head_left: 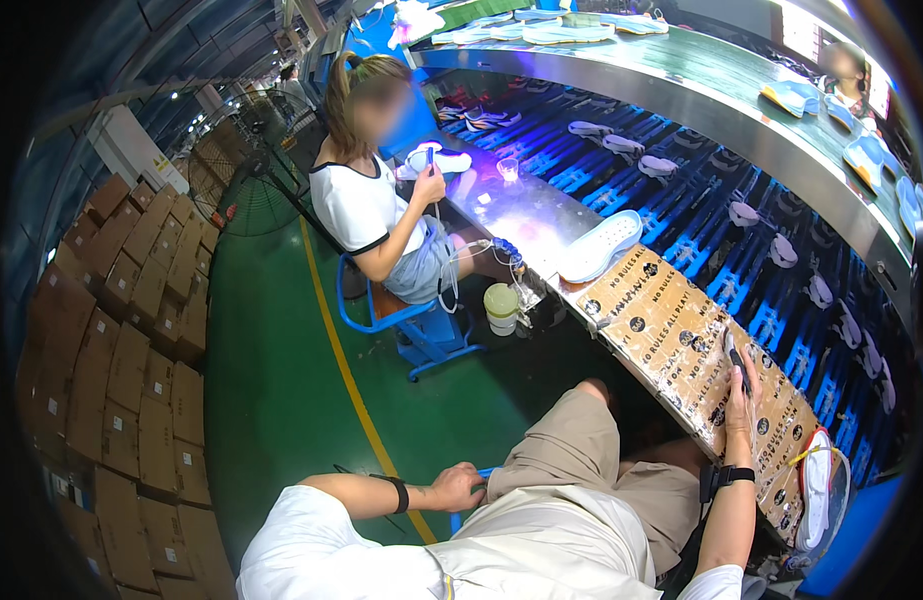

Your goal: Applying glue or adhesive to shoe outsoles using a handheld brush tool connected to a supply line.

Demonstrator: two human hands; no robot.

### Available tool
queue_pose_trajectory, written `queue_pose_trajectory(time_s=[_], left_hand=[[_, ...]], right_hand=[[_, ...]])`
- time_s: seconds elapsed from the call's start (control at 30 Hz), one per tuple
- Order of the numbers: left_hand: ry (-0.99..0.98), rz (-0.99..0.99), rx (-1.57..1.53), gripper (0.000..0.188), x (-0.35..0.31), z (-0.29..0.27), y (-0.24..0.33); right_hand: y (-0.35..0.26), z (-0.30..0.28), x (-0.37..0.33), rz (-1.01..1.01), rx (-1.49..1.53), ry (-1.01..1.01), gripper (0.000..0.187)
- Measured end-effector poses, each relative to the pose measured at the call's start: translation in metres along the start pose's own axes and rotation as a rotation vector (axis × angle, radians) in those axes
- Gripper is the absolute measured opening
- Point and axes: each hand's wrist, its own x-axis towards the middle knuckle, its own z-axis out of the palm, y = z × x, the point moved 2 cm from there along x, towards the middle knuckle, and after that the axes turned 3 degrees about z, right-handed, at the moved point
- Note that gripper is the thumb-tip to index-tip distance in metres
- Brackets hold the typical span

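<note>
At my side, my left hand (pixel 459 488) is closed round part of the blue frame of a stool (pixel 455 521). My right hand (pixel 743 385) rests over a bench topped with printed brown cardboard (pixel 653 325), its fingers round a slim dark-and-silver handheld tool (pixel 735 352) whose kind is unclear. A white shoe sole (pixel 603 246) lies at the cardboard's far end, away from both hands. Nearer to me, beyond my right wrist, a white-and-red shoe (pixel 815 488) sits at the bench's end.
A co-worker (pixel 376 190) sits at the left, holding a tool by a white shoe (pixel 436 160). Behind the bench runs a rack conveyor with shoe parts (pixel 743 214); above it, a green belt (pixel 671 60) carries soles. Stacked cartons (pixel 131 370) line the left; a pale green bucket (pixel 501 308) hangs beside the bench.
</note>
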Motion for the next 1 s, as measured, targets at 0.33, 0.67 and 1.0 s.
queue_pose_trajectory(time_s=[0.33, 0.67, 1.0], left_hand=[[0.013, 0.007, -0.011, 0.031, 0.0001, -0.0022, 0.0011], [0.012, 0.011, -0.013, 0.029, 0.0004, -0.0048, 0.003], [-0.024, -0.015, 0.015, 0.033, 0.0012, -0.0065, 0.0041]], right_hand=[[0.0002, 0.0006, 0.0005, -0.018, -0.021, 0.009, 0.043], [0.0052, 0.0001, 0.0017, 0.013, 0.021, -0.009, 0.043], [0.0014, 0.0007, 0.002, -0.014, -0.015, -0.005, 0.044]])
